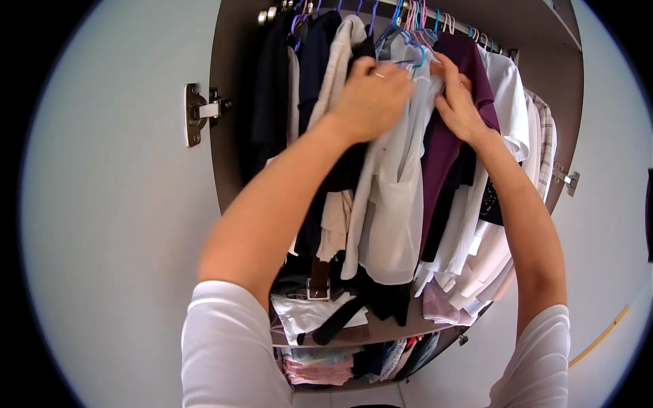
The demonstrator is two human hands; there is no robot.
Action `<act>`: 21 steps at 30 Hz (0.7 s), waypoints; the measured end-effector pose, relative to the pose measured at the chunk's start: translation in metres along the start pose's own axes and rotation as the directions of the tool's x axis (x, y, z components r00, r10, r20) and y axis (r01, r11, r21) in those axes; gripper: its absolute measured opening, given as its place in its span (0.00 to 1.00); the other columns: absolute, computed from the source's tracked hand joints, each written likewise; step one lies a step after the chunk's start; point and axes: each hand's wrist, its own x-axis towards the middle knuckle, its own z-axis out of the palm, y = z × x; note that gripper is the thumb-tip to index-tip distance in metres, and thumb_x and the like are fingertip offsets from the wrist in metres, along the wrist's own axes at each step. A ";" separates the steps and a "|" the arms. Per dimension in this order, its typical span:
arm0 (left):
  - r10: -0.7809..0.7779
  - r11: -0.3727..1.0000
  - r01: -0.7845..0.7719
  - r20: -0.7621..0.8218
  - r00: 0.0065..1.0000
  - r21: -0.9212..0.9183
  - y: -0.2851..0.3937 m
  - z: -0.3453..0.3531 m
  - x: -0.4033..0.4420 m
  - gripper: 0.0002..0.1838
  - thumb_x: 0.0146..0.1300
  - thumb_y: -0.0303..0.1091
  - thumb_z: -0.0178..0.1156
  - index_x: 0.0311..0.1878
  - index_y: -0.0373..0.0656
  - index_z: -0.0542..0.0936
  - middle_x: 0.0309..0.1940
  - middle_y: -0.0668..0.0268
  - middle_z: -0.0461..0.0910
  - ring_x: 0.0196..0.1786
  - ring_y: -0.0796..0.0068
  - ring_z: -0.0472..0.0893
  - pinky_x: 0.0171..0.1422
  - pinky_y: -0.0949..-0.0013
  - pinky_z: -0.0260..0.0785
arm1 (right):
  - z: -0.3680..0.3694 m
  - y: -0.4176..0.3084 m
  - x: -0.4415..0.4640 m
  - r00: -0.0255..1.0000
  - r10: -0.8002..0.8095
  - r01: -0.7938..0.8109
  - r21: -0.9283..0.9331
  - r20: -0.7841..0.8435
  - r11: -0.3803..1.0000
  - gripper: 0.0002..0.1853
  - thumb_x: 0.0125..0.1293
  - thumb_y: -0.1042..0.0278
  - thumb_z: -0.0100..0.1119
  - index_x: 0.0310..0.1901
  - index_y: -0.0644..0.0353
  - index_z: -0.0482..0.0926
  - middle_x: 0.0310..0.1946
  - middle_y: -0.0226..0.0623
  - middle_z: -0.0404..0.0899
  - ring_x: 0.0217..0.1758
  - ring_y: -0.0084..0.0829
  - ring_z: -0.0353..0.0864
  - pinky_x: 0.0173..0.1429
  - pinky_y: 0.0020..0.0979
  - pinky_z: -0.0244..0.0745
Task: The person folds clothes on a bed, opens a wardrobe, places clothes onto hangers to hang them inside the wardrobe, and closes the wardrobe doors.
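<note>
A sheer white blouse [396, 224] hangs in the wardrobe from a blue hanger [420, 56]. At the left side of its collar is my left hand [377, 98], fingers curled, a ring on one finger; what they grip is hidden. My right hand [459, 98] is at the blouse's other shoulder, fingers bent around the white fabric near the hanger's end. Just right of the blouse hangs a dark purple garment [445, 146], partly behind my right hand. Dark and beige clothes hang to the left of the blouse.
Above runs the metal rail [462, 28] with many hangers. White and plaid shirts [544, 136] hang at the right. On the shelf lie a white cloth [309, 313] and a belt buckle [318, 290]. Folded clothes [318, 367] are stacked below. Open doors [115, 170] flank the wardrobe.
</note>
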 end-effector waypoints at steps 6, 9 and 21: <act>0.071 0.992 -0.068 0.027 0.997 -0.107 0.028 0.023 0.026 0.13 0.53 0.40 0.56 0.41 0.46 0.75 0.44 0.71 0.73 0.51 0.70 0.69 0.59 0.56 0.53 | 0.008 0.018 -0.005 0.967 -0.037 0.043 0.020 -0.254 0.999 0.31 0.48 0.86 0.45 0.59 0.63 0.61 0.57 0.46 0.65 0.62 0.44 0.62 0.66 0.38 0.55; 0.088 0.995 -0.092 0.116 0.989 0.025 0.019 0.024 0.018 0.15 0.55 0.44 0.55 0.42 0.46 0.76 0.46 0.72 0.73 0.53 0.72 0.68 0.60 0.57 0.52 | 0.007 0.032 -0.009 0.986 -0.097 0.072 -0.184 -0.133 0.980 0.26 0.48 0.85 0.47 0.53 0.63 0.67 0.53 0.44 0.68 0.61 0.44 0.63 0.63 0.37 0.57; -0.039 0.980 -0.019 0.290 0.956 0.196 -0.019 0.006 -0.018 0.15 0.59 0.44 0.53 0.42 0.45 0.77 0.53 0.71 0.69 0.55 0.70 0.66 0.61 0.56 0.53 | 0.001 0.045 -0.022 0.991 -0.120 0.093 -0.343 -0.059 0.935 0.16 0.53 0.78 0.49 0.46 0.60 0.71 0.51 0.38 0.69 0.64 0.39 0.60 0.60 0.42 0.56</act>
